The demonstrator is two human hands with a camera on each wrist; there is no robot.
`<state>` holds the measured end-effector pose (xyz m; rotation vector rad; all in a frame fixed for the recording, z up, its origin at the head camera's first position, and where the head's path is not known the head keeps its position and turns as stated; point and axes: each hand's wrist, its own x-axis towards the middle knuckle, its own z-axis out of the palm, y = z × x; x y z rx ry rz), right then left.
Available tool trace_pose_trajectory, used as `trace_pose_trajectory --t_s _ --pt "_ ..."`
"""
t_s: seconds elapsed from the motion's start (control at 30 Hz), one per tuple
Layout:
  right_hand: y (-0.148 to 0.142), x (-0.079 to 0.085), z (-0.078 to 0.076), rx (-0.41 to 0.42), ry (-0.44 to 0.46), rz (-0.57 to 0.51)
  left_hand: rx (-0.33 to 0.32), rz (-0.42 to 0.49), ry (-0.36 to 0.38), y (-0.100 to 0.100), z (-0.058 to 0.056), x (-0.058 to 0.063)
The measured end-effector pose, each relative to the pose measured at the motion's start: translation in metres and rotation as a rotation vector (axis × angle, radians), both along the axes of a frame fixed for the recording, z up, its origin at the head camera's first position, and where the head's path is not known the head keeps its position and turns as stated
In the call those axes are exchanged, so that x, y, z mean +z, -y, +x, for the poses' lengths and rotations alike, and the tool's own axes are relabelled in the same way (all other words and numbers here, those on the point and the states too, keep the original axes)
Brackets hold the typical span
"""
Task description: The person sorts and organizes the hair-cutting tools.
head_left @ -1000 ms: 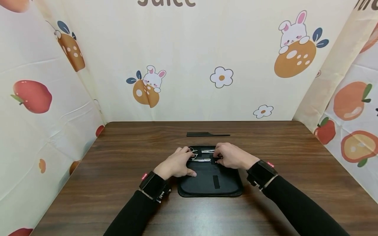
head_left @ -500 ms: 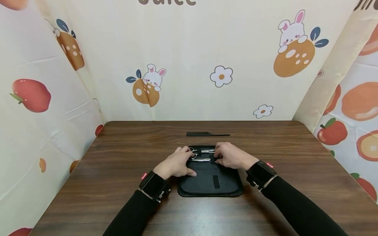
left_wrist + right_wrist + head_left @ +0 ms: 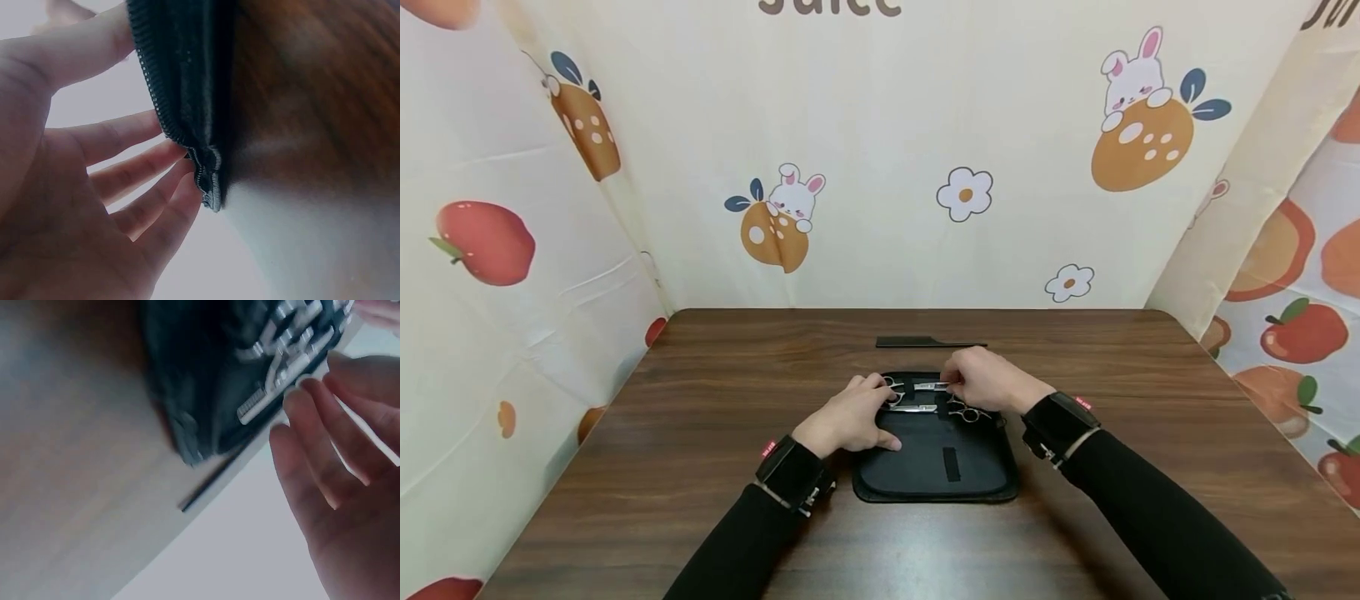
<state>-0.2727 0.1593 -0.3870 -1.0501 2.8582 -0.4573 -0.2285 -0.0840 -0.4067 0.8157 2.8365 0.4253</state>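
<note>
A black zippered case (image 3: 917,467) lies opened flat on the table, with metal scissors (image 3: 917,408) strapped in its upper part. My left hand (image 3: 850,421) rests across the case's left edge, fingertips at scissor handles and thumb on the black panel. In the left wrist view its fingers (image 3: 134,169) look fairly straight beside the zipper edge. Over the upper right of the case is my right hand (image 3: 988,382), its fingertips near a silver tool (image 3: 931,386). Another pair of scissor handles (image 3: 970,414) shows just below that hand. Blur in the right wrist view hides exact fingertip contact.
A black comb (image 3: 928,342) with a thin tail lies behind the case. The brown wooden table (image 3: 737,358) meets printed curtains (image 3: 880,233) at the back and sides. A dark strap (image 3: 951,464) crosses the case's lower panel.
My right hand has shifted slightly up and left, off the right-hand scissor handles, which now show. The left hand and the case have stayed put.
</note>
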Motion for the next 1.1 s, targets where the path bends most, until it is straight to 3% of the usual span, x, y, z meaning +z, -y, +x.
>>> trace_pose_trajectory --t_s 0.2,0.43,0.77,0.9,1.1 --pt "-0.001 0.009 -0.023 -0.104 -0.089 0.012 0.000 0.000 0.005 0.001 0.001 0.002" --pt "0.003 0.001 -0.046 -0.212 -0.179 0.036 0.003 0.003 0.014 0.001 0.000 0.003" --pt "0.005 -0.014 -0.057 -0.206 0.026 0.214 0.001 0.012 0.029 0.000 0.000 0.005" --pt "0.004 -0.016 -0.058 -0.188 -0.012 0.248 -0.003 0.010 0.031 -0.001 0.000 0.005" --pt "0.000 -0.022 -0.058 -0.159 -0.164 0.287 -0.004 0.020 0.027 -0.001 -0.001 0.004"
